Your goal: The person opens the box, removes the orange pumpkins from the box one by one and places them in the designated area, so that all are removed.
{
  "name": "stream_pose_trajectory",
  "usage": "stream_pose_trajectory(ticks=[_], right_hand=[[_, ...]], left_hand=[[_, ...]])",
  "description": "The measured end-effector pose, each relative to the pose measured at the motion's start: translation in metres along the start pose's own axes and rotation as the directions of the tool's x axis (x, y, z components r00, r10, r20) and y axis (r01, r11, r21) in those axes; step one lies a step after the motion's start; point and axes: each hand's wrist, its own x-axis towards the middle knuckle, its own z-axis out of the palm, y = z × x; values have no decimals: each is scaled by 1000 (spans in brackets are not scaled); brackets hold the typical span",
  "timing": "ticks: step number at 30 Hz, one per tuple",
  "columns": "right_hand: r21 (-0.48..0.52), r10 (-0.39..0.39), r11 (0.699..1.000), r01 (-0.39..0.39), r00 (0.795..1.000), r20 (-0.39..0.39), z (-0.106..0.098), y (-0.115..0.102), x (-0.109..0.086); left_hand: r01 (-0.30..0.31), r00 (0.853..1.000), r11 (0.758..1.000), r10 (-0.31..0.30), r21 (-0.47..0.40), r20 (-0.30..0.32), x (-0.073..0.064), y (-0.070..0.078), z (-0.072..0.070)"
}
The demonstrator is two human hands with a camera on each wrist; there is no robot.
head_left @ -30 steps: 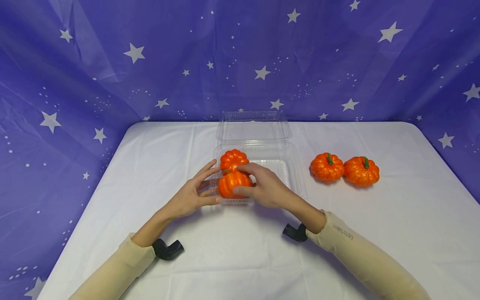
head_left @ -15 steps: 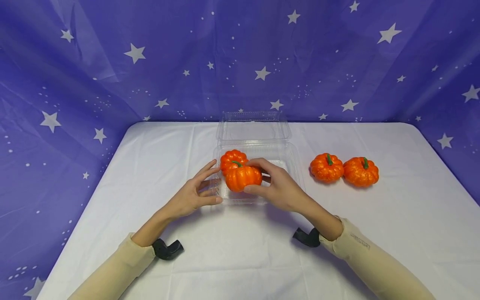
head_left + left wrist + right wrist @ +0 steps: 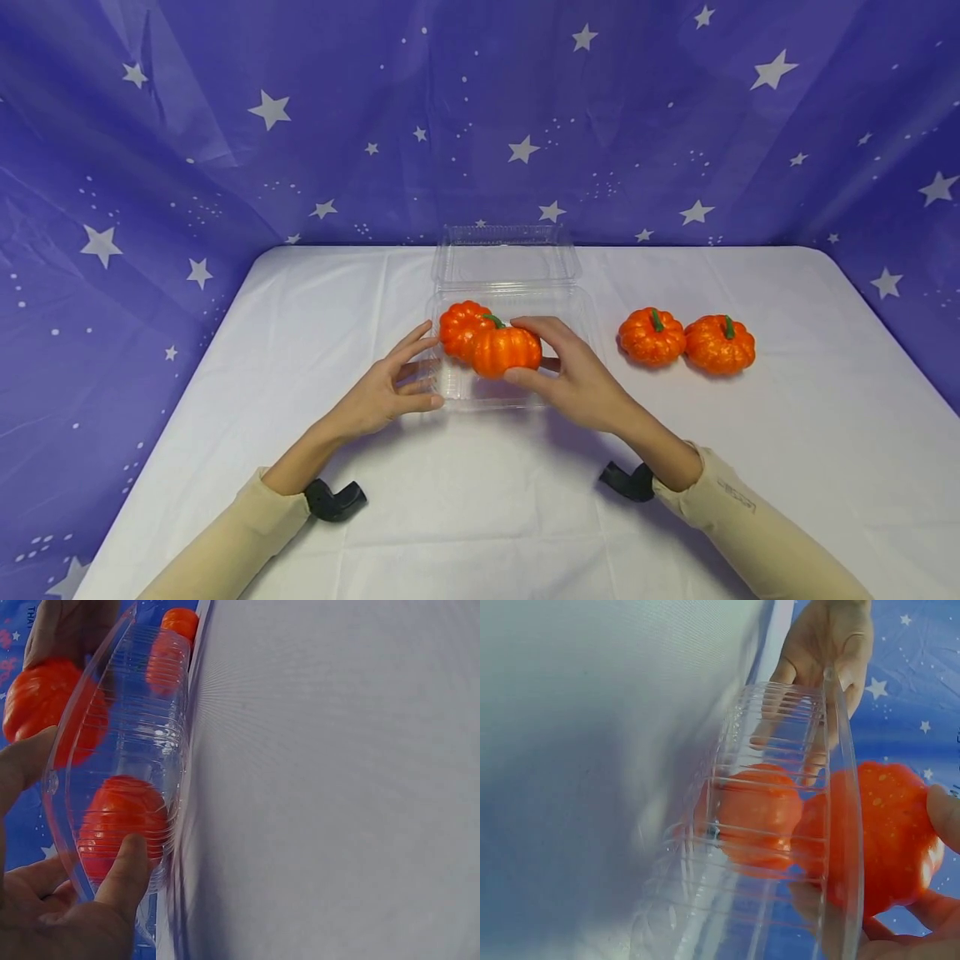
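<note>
My right hand [image 3: 581, 379] grips a small orange pumpkin [image 3: 507, 351] with a green stem, thumb at the near side and fingers at the far side. The right wrist view shows this held pumpkin [image 3: 889, 832] above the rim of a clear plastic clamshell container [image 3: 487, 398]. A second pumpkin [image 3: 461, 327] sits inside at the container's left end, partly covered by the held one in the head view. My left hand [image 3: 386, 390] lies along the container's left end, fingers spread, with its thumb [image 3: 127, 866] against the outside of the clear wall.
The container's lid [image 3: 506, 257] stands open toward the back. Two more pumpkins [image 3: 651, 337] sit side by side on the white-covered table [image 3: 480, 517], right of the container. A purple star-printed curtain [image 3: 390, 100] hangs behind.
My right hand has lifted the pumpkin and carried it rightward, away from the left hand and slightly back. The left hand has stayed at the container's left end.
</note>
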Motion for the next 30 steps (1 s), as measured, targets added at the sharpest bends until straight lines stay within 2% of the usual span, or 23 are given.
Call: stream_pose_trajectory(ticks=[11, 19, 24, 30], right_hand=[[83, 35, 996, -34, 999, -15, -8, -3, -10], [34, 46, 998, -44, 998, -47, -13, -2, -18], [40, 55, 998, -52, 996, -67, -16, -4, -23], [63, 26, 998, -18, 991, -129, -20, -4, -29]], left_hand=[[-2, 1000, 1000, 2, 12, 2, -1, -1, 0], [-1, 1000, 1000, 1, 15, 2, 0, -1, 0], [-1, 1000, 1000, 1, 16, 1, 1, -1, -1], [-1, 1000, 1000, 1, 21, 3, 1, -1, -1]])
